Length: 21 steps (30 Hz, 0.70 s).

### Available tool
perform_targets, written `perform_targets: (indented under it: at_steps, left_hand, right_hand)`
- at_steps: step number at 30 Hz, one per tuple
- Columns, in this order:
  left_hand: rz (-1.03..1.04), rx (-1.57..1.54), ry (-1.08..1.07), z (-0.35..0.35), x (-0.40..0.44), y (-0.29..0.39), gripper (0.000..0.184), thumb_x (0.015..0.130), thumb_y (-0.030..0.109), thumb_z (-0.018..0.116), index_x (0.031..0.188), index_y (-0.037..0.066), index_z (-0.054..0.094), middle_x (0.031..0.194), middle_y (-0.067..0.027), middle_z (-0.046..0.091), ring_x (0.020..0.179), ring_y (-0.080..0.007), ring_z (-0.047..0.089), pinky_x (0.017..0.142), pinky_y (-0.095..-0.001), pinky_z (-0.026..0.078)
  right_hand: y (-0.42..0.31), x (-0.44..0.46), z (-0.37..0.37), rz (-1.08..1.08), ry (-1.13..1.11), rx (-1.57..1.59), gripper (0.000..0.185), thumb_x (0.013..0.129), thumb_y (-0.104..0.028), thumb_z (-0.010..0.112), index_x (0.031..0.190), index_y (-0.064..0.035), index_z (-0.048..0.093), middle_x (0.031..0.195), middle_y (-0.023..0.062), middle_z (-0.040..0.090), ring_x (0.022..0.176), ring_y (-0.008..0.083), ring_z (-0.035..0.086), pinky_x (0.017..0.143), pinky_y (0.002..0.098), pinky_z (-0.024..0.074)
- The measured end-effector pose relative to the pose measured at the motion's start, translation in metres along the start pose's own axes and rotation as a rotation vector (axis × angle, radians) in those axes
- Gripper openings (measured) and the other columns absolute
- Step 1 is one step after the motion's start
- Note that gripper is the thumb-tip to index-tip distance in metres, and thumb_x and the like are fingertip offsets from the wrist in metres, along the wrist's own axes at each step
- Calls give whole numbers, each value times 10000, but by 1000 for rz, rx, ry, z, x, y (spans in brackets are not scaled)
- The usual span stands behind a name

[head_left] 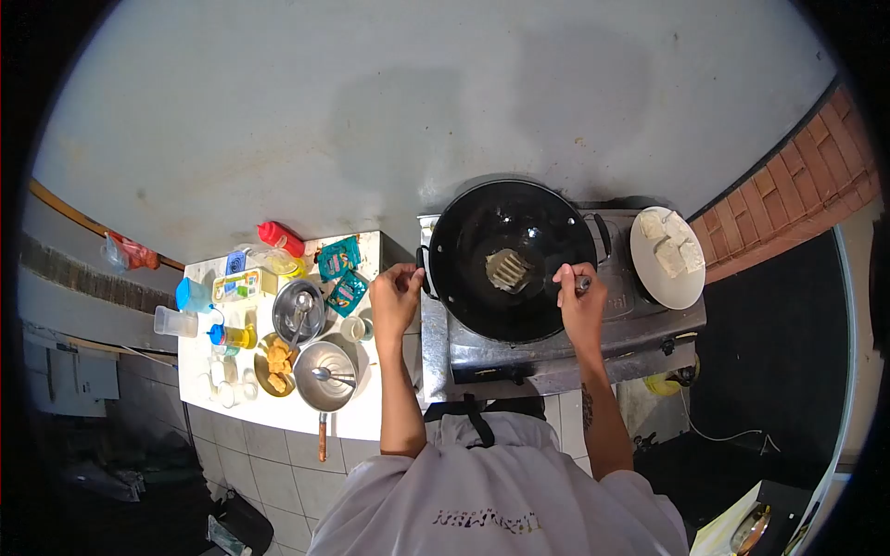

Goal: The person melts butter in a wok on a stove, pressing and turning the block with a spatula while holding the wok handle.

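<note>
A large black wok (pixel 464 306) sits on the stove, with some dark, shiny liquid visible in its bottom. My left hand (pixel 397 295) has its fingers closed on the wok's left loop handle. Over the wok's right rim, my right hand (pixel 582 301) is wrapped around the dark handle of a slotted turner (pixel 509 271). The turner's pale slotted head is down in the middle of the wok; whether food lies under it I cannot tell. To the right, a white oval plate (pixel 660 289) holds several white blocks that look like tofu (pixel 681 255).
The metal stove (pixel 538 366) stands against a grey wall. On the white table (pixel 371 398) at left are a saucepan (pixel 324 375), a metal bowl (pixel 298 310), a bowl of orange-brown pieces (pixel 275 363), green sachets (pixel 345 278), a red bottle (pixel 281 238) and several containers.
</note>
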<state>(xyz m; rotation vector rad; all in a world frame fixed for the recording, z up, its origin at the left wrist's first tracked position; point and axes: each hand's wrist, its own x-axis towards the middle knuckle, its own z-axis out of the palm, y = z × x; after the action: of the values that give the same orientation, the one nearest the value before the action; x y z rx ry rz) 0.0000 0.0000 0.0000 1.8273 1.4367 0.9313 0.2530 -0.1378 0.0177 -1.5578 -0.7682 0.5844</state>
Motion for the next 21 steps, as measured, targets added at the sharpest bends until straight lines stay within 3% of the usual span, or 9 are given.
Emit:
perform_targets:
  at_steps: [5, 6, 7, 9, 12, 21]
  left_hand:
    - [-32, -38, 2, 1, -10, 3, 238, 825, 157, 739, 927, -54, 699, 602, -95, 600, 540, -137, 530, 558, -296, 449]
    - [-28, -40, 0, 1, -9, 4, 238, 825, 157, 739, 927, -54, 699, 602, -95, 600, 540, -137, 530, 558, -296, 449]
    - [-35, -36, -7, 1, -9, 4, 238, 825, 157, 740, 927, -54, 699, 601, -94, 600, 538, -137, 529, 555, -295, 448]
    - [-39, -31, -13, 1, -8, 5, 239, 825, 157, 741, 927, -54, 699, 600, -93, 599, 536, -137, 528, 553, -295, 447]
    - [-65, -30, -32, 1, -7, 4, 240, 824, 161, 743, 928, -52, 702, 597, -92, 601, 531, -136, 532, 546, -297, 445]
    - [-53, -49, -11, 2, -4, 3, 236, 823, 161, 746, 919, -51, 705, 586, -90, 599, 521, -136, 531, 537, -299, 442]
  right_hand:
    - [-14, 3, -21, -198, 45, -174, 229, 961, -181, 605, 832, 8, 604, 695, 40, 613, 590, 74, 534, 523, 266, 412]
    - [-26, 3, -23, -188, 24, -250, 217, 944, -159, 620, 834, 26, 599, 692, 78, 620, 601, 132, 573, 541, 303, 428]
    - [-29, 5, -25, -188, 28, -252, 217, 944, -159, 620, 834, 26, 599, 692, 78, 620, 601, 132, 573, 541, 303, 428]
    - [-33, 8, -24, -310, 23, -432, 185, 929, -136, 631, 850, 27, 595, 701, 129, 625, 604, 219, 600, 556, 335, 443]
    - [-34, 7, -20, -362, 9, -448, 165, 918, -123, 639, 871, 28, 591, 718, 166, 626, 622, 286, 613, 568, 356, 453]
    - [-15, 6, -9, -279, -16, -422, 191, 931, -152, 629, 860, 21, 587, 715, 153, 633, 622, 255, 622, 562, 348, 451]
